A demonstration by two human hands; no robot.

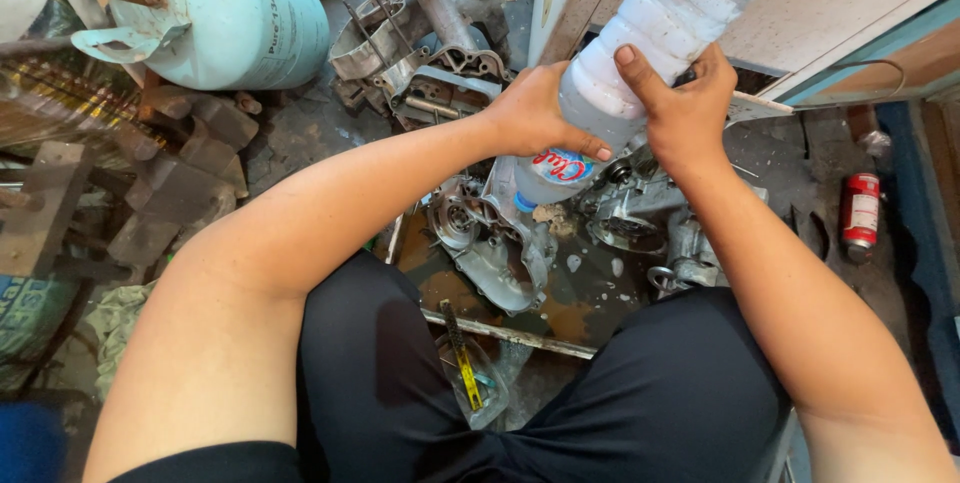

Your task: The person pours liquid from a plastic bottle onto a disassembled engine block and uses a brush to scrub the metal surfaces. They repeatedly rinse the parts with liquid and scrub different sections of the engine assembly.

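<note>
A clear plastic bottle (668, 13) with whitish liquid is tipped neck-down over grey metal engine case parts (500, 243) on the floor. My left hand (535, 113) grips its lower left side near the coloured label. On the right side, my right hand (685, 108) clasps the same bottle. The bottle's mouth points at a second engine part (640, 208) lying in a wet, oily tray. My knees in black shorts frame the parts.
A pale blue gas cylinder (225, 13) lies at upper left beside rusty metal blocks (170, 183). More engine pieces (430, 53) sit behind. A red spray can (860, 213) lies at right. A clear container with small tools (468, 373) sits between my legs.
</note>
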